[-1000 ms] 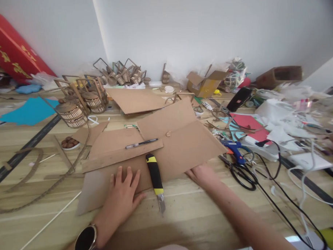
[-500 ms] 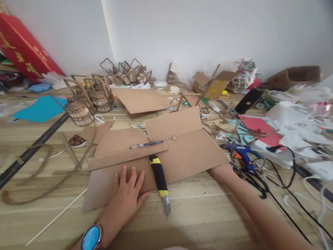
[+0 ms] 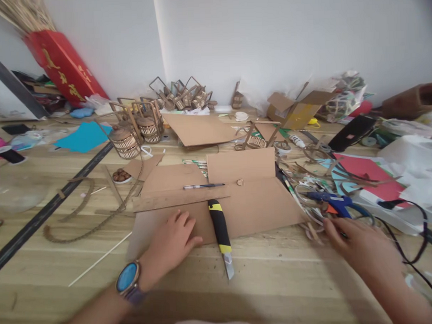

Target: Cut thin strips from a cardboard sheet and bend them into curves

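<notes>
1. Cardboard (image 3: 263, 205) lies on the table (image 3: 294, 291) directly in front of the person, between both hands, probably to keep it within easy reach.
2. Left hand (image 3: 176, 239) rests on the near left part of the sheet. Fingers are slightly bent and loosely parted, thumb held away; this placement would steady the sheet.
3. Right hand (image 3: 358, 239) is off the sheet, beyond its right corner and just beside the blue glue gun (image 3: 336, 202). Its fingers are bent close together; a dark object shows by them, but whether they pinch it cannot be told.
4. Knife (image 3: 220, 228) lies with its handle on the sheet and its bare blade past the near edge, seemingly parked between the hands for quick pickup.
5. Cardboard strip (image 3: 178, 199) lies across the sheet's left part, with a pen (image 3: 202, 185) along its far side.
6. Sheet appearance: plain brown, creased across the right part, with a far flap (image 3: 240, 163) tilted up and a small torn spot near the crease.
</notes>
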A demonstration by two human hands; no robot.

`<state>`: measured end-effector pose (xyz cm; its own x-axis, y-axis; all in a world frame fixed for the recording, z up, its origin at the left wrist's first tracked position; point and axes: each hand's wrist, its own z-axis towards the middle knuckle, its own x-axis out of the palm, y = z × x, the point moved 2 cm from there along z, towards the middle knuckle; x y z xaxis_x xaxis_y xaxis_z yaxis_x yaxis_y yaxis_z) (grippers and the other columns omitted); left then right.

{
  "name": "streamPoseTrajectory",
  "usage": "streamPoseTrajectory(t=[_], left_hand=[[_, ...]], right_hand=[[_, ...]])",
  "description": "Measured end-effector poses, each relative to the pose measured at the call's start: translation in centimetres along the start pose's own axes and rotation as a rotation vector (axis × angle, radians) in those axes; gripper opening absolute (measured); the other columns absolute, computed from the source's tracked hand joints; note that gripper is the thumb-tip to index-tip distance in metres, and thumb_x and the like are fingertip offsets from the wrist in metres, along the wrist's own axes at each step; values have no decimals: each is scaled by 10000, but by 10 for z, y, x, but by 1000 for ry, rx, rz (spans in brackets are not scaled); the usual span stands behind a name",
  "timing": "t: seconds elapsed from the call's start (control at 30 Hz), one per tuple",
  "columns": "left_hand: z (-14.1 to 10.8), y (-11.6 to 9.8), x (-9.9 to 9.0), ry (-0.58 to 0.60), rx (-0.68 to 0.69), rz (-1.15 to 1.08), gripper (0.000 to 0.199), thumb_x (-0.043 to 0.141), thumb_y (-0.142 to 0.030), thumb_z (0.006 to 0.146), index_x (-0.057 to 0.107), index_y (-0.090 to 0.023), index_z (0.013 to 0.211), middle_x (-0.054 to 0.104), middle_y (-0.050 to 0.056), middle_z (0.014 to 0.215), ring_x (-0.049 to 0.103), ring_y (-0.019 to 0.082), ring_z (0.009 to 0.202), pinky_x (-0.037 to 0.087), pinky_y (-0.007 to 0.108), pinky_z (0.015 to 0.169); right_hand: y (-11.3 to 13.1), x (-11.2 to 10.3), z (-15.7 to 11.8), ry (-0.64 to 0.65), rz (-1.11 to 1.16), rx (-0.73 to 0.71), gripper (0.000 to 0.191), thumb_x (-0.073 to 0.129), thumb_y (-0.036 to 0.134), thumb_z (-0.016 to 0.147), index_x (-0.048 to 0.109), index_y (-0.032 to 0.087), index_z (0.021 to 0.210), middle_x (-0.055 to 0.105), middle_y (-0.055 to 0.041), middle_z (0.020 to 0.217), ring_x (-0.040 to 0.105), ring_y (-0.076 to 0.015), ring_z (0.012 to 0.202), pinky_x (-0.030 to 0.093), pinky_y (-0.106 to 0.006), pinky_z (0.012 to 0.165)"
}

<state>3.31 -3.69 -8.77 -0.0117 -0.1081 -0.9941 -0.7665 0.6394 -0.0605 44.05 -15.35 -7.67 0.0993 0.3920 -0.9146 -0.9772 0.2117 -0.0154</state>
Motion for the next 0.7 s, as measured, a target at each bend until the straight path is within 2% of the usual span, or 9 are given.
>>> streamPoseTrajectory(t=[0.07,0.1,0.17,0.23,0.33,0.4,0.47,0.6,0.7], left_hand=[[9,12,-11,-51,-44,-1,328,503,-359,983,652,-159,1196,620,149,1272,606,302,1140,515,431,931],[15,18,-14,-103,-52,17,312,504,-335,983,645,-153,1194,607,152,1292,592,301,1155,494,443,960],[28,30,-13,-190,-53,49,310,503,-292,981,612,-155,1237,567,151,1352,542,298,1223,452,451,1016],[39,39,-6,-226,-80,71,338,511,-256,971,575,-151,1286,546,159,1386,510,294,1261,433,450,1033],[49,47,12,-210,-85,67,332,486,-215,971,582,-159,1284,549,149,1399,529,286,1238,445,445,1015],[52,47,22,-203,-60,61,346,443,-204,984,582,-163,1299,546,137,1412,524,290,1243,447,458,1016],[52,45,30,-208,-55,72,380,403,-200,994,563,-163,1338,534,136,1431,500,315,1274,438,504,1024],[48,41,37,-225,-84,103,479,310,-120,978,531,-167,1400,486,150,1478,447,370,1333,403,624,1034],[45,39,38,-241,-68,93,513,285,-100,968,514,-168,1422,471,152,1492,421,373,1359,375,647,1056]], right_hand=[[35,-8,0,14,107,-17,447,391,508,942,589,247,638,656,-114,626,628,-257,596,428,-388,570],[59,-9,1,54,192,-43,425,397,513,946,606,237,700,658,-90,635,627,-236,581,434,-364,564],[110,-6,2,172,281,-85,362,431,505,950,641,210,955,699,-63,727,653,-218,598,447,-336,570],[161,0,4,298,276,-138,423,526,497,916,578,194,1207,724,-69,846,685,-237,672,461,-334,596],[213,8,10,446,198,-146,567,641,446,850,490,201,1339,708,-113,1047,706,-299,870,474,-348,644],[228,11,15,533,199,-141,540,626,380,855,481,196,1342,691,-123,1087,702,-293,897,471,-340,645],[231,12,19,581,195,-136,501,578,287,862,478,182,1342,685,-128,1093,693,-285,930,471,-336,659],[220,11,23,568,89,-160,474,535,178,838,517,167,1312,695,-142,1069,673,-305,999,478,-356,709],[206,12,28,558,54,-216,284,536,175,842,641,175,1106,715,-131,1006,693,-278,925,480,-343,722]])
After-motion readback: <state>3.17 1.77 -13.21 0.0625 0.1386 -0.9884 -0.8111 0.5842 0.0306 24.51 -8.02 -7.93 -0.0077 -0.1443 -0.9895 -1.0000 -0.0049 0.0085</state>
